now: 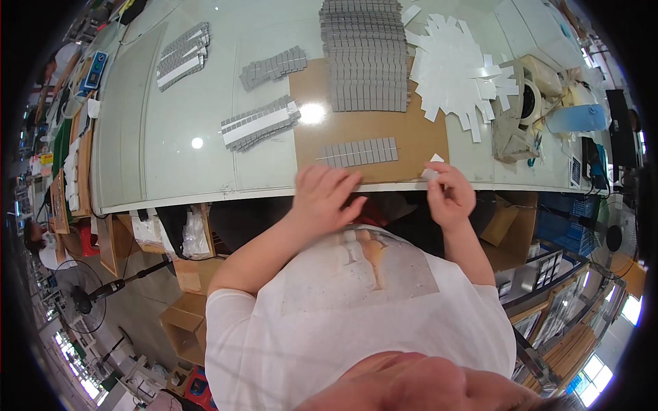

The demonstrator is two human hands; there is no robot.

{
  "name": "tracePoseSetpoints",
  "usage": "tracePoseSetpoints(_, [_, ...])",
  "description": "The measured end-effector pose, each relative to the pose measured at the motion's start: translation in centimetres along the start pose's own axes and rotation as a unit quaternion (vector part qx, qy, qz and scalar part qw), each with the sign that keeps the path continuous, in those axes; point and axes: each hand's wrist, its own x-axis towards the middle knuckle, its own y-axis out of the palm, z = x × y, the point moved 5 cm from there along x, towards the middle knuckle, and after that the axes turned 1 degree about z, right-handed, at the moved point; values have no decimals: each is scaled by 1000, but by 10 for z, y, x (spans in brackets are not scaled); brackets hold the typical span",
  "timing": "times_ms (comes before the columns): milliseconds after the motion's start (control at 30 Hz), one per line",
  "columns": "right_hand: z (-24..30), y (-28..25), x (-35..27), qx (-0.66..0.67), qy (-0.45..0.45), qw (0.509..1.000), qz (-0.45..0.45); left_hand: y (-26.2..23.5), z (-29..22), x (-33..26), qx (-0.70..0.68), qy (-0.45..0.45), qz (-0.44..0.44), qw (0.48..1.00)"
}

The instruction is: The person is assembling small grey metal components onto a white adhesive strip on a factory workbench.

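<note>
My left hand (323, 195) rests fingers-down on the near edge of a brown cardboard sheet (418, 133), just below a short row of small grey parts (361, 152); it holds nothing that I can see. My right hand (449, 192) pinches a small white paper strip (433, 172) at the table's front edge. A large block of stacked grey parts (364, 58) lies at the far end of the cardboard. A heap of white paper strips (456, 65) spreads out to its right.
More grey part rows (260, 123), (273, 67), (184, 55) lie on the white table (171, 144) to the left. A tape dispenser (531, 96) and clutter sit at the right. Cardboard boxes (185, 322) and a fan (79, 294) stand on the floor at left.
</note>
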Motion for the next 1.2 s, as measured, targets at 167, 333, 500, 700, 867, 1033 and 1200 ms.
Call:
tracePoseSetpoints(167, [-5, -25, -7, 152, 155, 973, -84, -25, 31, -17, 50, -22, -5, 999])
tracePoseSetpoints(333, [2, 6, 17, 341, 285, 895, -34, -24, 33, -20, 60, 3, -2, 998])
tracePoseSetpoints(500, [-10, 42, 15, 392, 404, 826, 9, -21, 33, -21, 76, 7, -3, 997])
tracePoseSetpoints(700, [-12, 73, 29, 324, 435, 840, -6, -22, 32, -21, 71, 4, -1, 997])
tracePoseSetpoints(867, [-24, 75, 30, 228, 435, 871, 8, -22, 34, -22, 64, 8, -11, 998])
tracePoseSetpoints(1033, [-27, 78, 30, 218, 436, 873, 7, -22, 34, -22, 57, 8, -9, 998])
tracePoseSetpoints(1200, [-24, 81, 33, 204, 437, 876, 13, -22, 35, -20, 53, 8, -9, 999])
